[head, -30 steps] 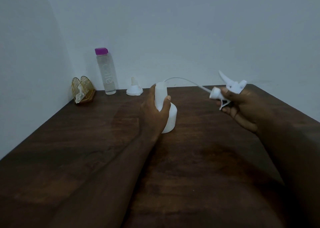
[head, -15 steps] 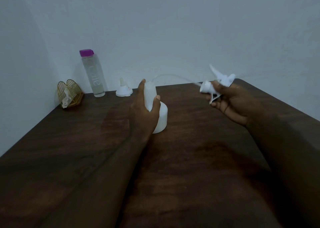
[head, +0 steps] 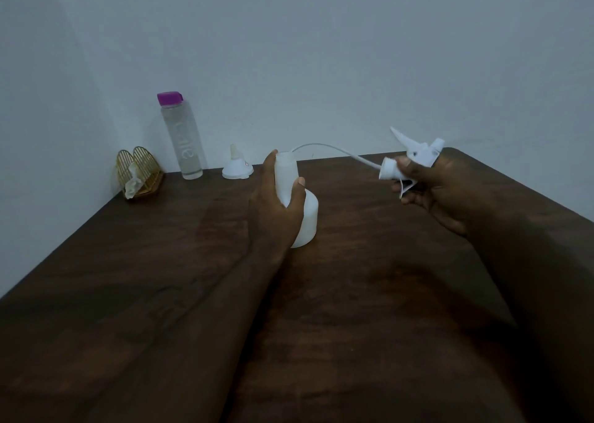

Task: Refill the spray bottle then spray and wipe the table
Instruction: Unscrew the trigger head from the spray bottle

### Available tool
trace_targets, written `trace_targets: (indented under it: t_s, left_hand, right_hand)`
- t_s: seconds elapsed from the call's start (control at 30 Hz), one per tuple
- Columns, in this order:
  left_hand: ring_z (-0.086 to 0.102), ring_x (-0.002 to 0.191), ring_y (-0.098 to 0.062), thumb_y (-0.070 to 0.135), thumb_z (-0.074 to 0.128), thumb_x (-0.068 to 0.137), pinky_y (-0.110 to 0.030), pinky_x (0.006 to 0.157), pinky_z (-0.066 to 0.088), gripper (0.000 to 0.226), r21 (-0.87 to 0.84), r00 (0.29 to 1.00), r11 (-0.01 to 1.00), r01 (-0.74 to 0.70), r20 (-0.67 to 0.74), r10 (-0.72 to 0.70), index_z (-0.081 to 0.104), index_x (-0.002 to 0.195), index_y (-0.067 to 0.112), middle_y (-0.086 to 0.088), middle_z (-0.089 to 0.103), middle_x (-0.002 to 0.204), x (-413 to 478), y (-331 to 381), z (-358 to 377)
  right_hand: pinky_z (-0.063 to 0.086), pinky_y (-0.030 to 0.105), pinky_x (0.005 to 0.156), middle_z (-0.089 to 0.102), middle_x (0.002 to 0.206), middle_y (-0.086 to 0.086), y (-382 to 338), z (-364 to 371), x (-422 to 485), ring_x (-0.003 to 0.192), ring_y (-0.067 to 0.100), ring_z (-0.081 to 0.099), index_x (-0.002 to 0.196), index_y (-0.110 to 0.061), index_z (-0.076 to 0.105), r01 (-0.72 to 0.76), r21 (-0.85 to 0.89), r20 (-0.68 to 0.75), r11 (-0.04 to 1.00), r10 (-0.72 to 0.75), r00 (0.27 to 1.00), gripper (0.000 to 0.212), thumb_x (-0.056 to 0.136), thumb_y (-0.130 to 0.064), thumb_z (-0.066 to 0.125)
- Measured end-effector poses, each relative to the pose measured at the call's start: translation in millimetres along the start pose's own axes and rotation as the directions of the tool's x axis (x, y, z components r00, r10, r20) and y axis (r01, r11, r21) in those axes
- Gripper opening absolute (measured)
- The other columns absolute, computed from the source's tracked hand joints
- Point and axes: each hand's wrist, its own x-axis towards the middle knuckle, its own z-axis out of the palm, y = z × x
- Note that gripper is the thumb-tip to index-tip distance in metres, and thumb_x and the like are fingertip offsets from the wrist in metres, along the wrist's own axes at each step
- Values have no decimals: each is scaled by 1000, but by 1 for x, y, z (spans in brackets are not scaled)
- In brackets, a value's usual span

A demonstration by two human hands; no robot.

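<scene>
A white spray bottle stands upright on the dark wooden table, its neck uncapped. My left hand grips its narrow upper part. My right hand holds the white trigger spray head out to the right of the bottle, above the table. The head's thin dip tube arcs back to the left, its tip near the bottle's mouth. A clear water bottle with a purple cap stands against the back wall. Next to it lies a small white funnel.
A gold wire holder with a bit of white cloth or paper sits in the back left corner. Walls close the table at the back and left. The table's right edge slants down past my right forearm.
My right hand with the spray head has stayed out to the right, the tube still trailing from the bottle's mouth. The camera view has shifted a little. The left hand keeps its grip.
</scene>
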Motion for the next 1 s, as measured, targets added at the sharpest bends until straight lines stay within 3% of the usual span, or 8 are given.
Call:
trace_targets:
  t_s: [0.13,0.2,0.33,0.43,0.67,0.77,0.9,1.0]
  left_hand:
    - [52,125,-19,34,62,93,-27,103,40,61,4,1000,1000,20,1,-20,35,146,19,-4,51,143,0,0,0]
    - [52,125,-20,34,62,93,-31,104,43,61,1,1000,1000,29,1,-29,35,146,19,-4,52,142,0,0,0]
    - [54,123,-21,35,63,93,-38,104,46,61,5,999,999,48,19,-48,35,145,20,-5,52,141,1,0,0]
    - [54,122,-20,34,63,93,-39,103,46,61,5,999,999,50,18,-50,35,145,19,-4,52,141,1,1,0]
    - [55,120,-20,34,63,93,-38,102,47,59,1,999,999,48,17,-48,38,143,17,-4,54,138,2,2,0]
    - [55,119,-20,36,63,92,-38,101,48,59,3,999,999,46,20,-46,38,143,18,-4,54,138,2,1,0]
    - [55,119,-19,36,63,92,-29,99,45,60,13,999,999,48,16,-48,38,143,18,-3,54,138,2,0,0]
    - [55,120,-20,36,63,92,-33,101,46,61,6,998,998,65,26,-65,36,144,18,-4,53,139,1,0,1]
  right_hand:
    - [50,21,52,70,90,7,0,-5,2,64,10,63,119,-9,58,5,81,-5,997,-4,1000,31,93,-26,59]
    - [51,20,50,70,90,6,1,-4,2,63,9,65,126,-3,56,6,5,-63,1000,-5,998,36,95,-23,57]
    - [50,20,52,72,92,7,1,-7,3,66,11,66,116,-9,60,3,100,-48,995,2,999,25,98,-26,54]
    - [47,18,47,71,92,7,0,-5,2,65,10,67,128,-2,53,-1,4,-85,1000,2,996,39,98,-26,54]
    - [41,16,42,75,90,3,-1,-3,1,63,10,68,127,-11,53,-18,-23,-92,1000,16,996,35,98,-31,53]
    - [42,16,42,75,87,0,-1,-3,1,63,10,69,130,-9,53,-15,-89,-112,996,5,994,38,98,-29,53]
    - [44,17,43,71,91,7,0,-2,-1,64,12,69,130,-3,53,0,-46,-61,999,-3,998,43,94,-26,57]
    - [48,18,45,70,94,9,-4,0,-4,64,14,70,131,-2,52,-10,-47,-75,999,7,997,46,92,-25,59]
